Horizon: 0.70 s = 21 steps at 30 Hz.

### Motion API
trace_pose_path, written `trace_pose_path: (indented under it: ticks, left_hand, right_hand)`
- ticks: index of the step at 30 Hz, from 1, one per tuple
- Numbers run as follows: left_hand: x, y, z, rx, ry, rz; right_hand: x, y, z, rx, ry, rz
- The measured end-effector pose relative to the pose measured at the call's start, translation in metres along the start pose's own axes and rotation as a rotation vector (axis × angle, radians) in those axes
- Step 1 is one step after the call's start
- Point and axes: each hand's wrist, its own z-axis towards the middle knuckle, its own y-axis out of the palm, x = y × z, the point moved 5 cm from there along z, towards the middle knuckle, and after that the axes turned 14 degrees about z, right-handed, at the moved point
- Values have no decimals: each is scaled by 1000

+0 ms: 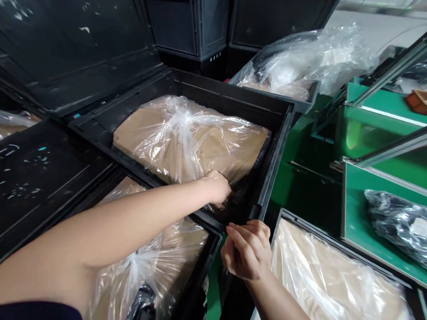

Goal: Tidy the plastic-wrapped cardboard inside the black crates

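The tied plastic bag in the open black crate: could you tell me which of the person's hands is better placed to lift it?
Probably the left hand: it already reaches into the crate, touching the plastic bag at its near edge. The right hand hovers outside, near the crate's corner.

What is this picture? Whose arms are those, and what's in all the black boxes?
The picture comes from a small camera on a person's head, looking down, so the two bare arms belong to that person. There is no robot here.

The left hand reaches into an open black crate and rests at the near edge of a clear plastic bag tied at the top, with brown cardboard inside. Whether it grips the bag is hard to tell. The right hand is held up near the crate's corner, fingers curled; it seems to hold nothing.

More crates with similar bags sit in front and to the right. At the far right are green shelves with a dark bag.
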Motion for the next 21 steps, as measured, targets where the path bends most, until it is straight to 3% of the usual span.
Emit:
trace_pose_path:
  ticks: [3,19,21]
  left_hand:
    - [4,-3,-3,-53,30,67]
    - [-3,2,-13,23,29,-6]
    - [-7,3,-13,84,64,-43]
  right_hand:
    - [0,1,0,13,0,-4]
    - [-4,6,1,61,10,-71]
    - [-4,6,0,75,10,-72]
